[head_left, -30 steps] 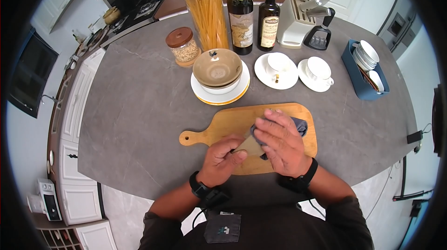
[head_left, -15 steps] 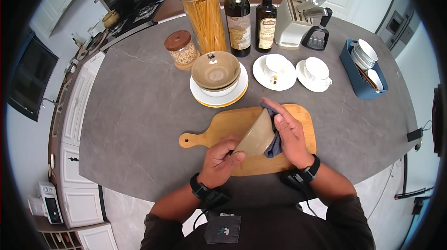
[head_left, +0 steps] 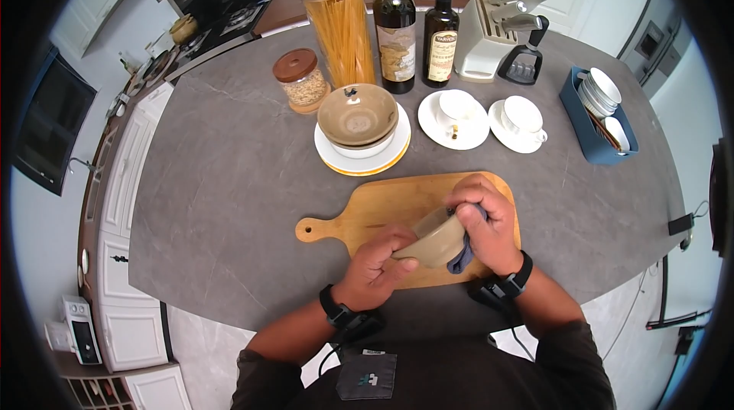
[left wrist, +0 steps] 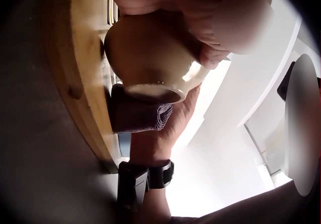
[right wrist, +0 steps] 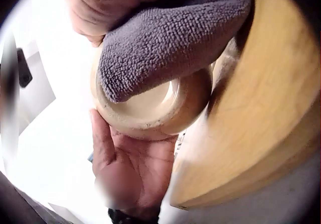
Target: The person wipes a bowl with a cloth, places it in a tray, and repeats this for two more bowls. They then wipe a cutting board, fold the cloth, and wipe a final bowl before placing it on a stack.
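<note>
A beige bowl [head_left: 434,248] is tilted over the wooden cutting board [head_left: 382,200]. My left hand [head_left: 373,271] grips its near left side, thumb on the outside and fingers over the rim. On the far right rim, my right hand [head_left: 493,226] pinches the bowl through a grey-purple cloth [head_left: 460,259]. In the right wrist view the folded cloth [right wrist: 170,43] covers part of the bowl's base, with the foot ring showing below it. The left wrist view shows the bowl [left wrist: 150,53] from its outer side, the cloth against its foot.
Beyond the board stand stacked bowls on plates [head_left: 358,116], two white cups [head_left: 456,106] on saucers, an oat jar [head_left: 300,81], a pasta jar [head_left: 336,28], two bottles [head_left: 395,43] and a knife block [head_left: 482,39]. A blue bin [head_left: 600,131] with dishes sits at right.
The bowl has turned from steeply tipped to a flatter tilt, its inside now showing. My right hand went from flat against the cloth to fingers curled over the rim.
</note>
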`<state>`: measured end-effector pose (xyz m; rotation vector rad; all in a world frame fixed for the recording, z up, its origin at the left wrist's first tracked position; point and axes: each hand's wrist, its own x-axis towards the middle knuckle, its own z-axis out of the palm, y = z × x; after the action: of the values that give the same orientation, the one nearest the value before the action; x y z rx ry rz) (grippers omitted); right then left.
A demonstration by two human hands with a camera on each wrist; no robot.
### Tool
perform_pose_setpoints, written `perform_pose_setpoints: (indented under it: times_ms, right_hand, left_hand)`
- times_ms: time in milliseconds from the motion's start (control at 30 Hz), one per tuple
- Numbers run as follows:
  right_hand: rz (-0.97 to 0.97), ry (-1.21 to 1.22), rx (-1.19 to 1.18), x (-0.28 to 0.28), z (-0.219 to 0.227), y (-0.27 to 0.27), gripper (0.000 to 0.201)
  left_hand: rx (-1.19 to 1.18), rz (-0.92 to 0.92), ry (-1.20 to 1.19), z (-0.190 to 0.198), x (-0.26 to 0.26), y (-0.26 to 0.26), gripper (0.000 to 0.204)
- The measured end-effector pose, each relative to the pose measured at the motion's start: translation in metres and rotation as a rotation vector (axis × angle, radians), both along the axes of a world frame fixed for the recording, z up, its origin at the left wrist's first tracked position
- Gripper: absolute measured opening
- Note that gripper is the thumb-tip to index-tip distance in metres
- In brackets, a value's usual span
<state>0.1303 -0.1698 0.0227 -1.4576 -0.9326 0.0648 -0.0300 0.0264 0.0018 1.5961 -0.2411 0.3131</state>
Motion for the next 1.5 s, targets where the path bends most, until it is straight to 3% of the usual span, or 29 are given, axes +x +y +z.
perform_pose_setpoints:
  times_ms: [33,133,167,233,267,400,467,567,867,1100,1133,1200,1233,1300,1500]
  right_hand:
    - [0.001,-0.001,0.0,-0.001,0.004,0.001,0.02]
    - [-0.045,-0.635,-0.071,-0.011,0.021,0.005,0.031]
    - [-0.046,-0.634,-0.071,-0.017,0.023,0.008,0.031]
    - [-0.052,-0.938,-0.103,-0.028,0.024,0.011,0.035]
    - [-0.065,-0.974,-0.119,-0.031,0.018,0.012,0.037]
    - [-0.078,-0.869,-0.101,-0.028,0.015,0.013,0.04]
    - [-0.074,-0.724,-0.083,-0.026,0.021,0.013,0.047]
    - [-0.131,-0.615,-0.043,-0.019,0.006,0.012,0.053]
    - [-0.296,-0.324,0.0,-0.023,0.0,0.014,0.029]
    - [-0.352,-0.165,0.036,-0.021,0.008,0.012,0.034]
    - [-0.353,-0.165,0.036,-0.023,0.012,0.011,0.034]
    - [-0.269,-0.503,0.051,-0.028,0.022,0.009,0.034]
    - [-0.271,-0.501,0.05,-0.029,0.021,0.008,0.034]
    - [-0.055,-0.884,0.001,-0.034,0.02,0.009,0.033]
    - [-0.035,-0.943,0.003,-0.038,0.017,0.011,0.033]
  left_hand:
    - [0.071,0.033,-0.016,0.0,0.0,-0.001,0.019]
    - [0.21,0.081,-0.078,-0.001,0.002,-0.001,0.018]
    - [0.276,0.099,-0.124,-0.001,0.003,-0.001,0.017]
    - [0.321,0.113,-0.123,-0.003,0.002,-0.003,0.017]
    - [0.364,0.127,-0.123,-0.003,0.001,-0.005,0.016]
    - [0.325,0.209,-0.102,0.0,0.001,-0.007,0.021]
    - [0.142,0.197,-0.005,0.003,0.0,-0.004,0.018]
    - [0.057,0.171,-0.009,0.002,0.0,-0.003,0.017]
    - [-0.032,0.166,0.029,0.001,-0.003,-0.004,0.014]
    - [0.032,0.192,0.001,0.003,-0.003,-0.005,0.013]
    - [0.04,0.192,-0.003,0.002,-0.003,-0.006,0.014]
    - [0.048,0.191,-0.005,0.001,-0.003,-0.007,0.015]
    - [0.057,0.203,0.004,0.001,-0.004,-0.007,0.016]
    - [0.069,0.211,0.015,0.0,-0.002,-0.006,0.018]
    - [0.089,0.199,-0.063,0.004,0.0,-0.002,0.021]
